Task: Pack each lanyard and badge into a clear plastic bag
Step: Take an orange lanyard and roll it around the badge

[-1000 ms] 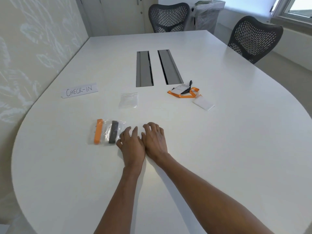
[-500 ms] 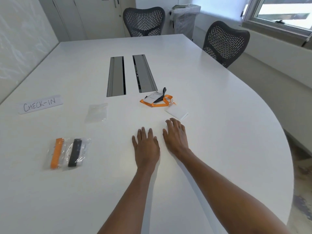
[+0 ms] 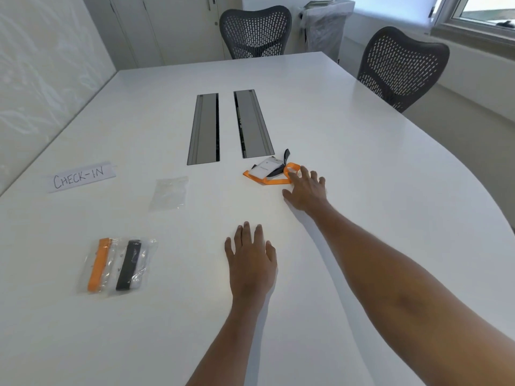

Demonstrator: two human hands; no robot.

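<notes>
Nearest, the left hand (image 3: 250,263) lies flat, palm down, on the white desk (image 3: 362,168), fingers spread apart and holding nothing. To its left, near the desk's near-left area, two packed clear bags lie side by side, touching: one holds a folded orange lanyard (image 3: 98,264), the other a folded black lanyard (image 3: 128,265). Farther in, left of centre, an empty clear plastic bag (image 3: 169,193) lies flat. Right of it, the right hand (image 3: 306,189) reaches out, fingers spread apart and resting over the near-right end of a loose orange lanyard (image 3: 274,180); it grips nothing. A white badge (image 3: 263,169) with a black strap (image 3: 281,165) lies on that lanyard. At far left sits a "CHECK-IN" paper sign (image 3: 80,176). Beyond, two grey cable hatches (image 3: 204,129) are set in the desk. Two black mesh chairs (image 3: 255,30) stand at the far side.
</notes>
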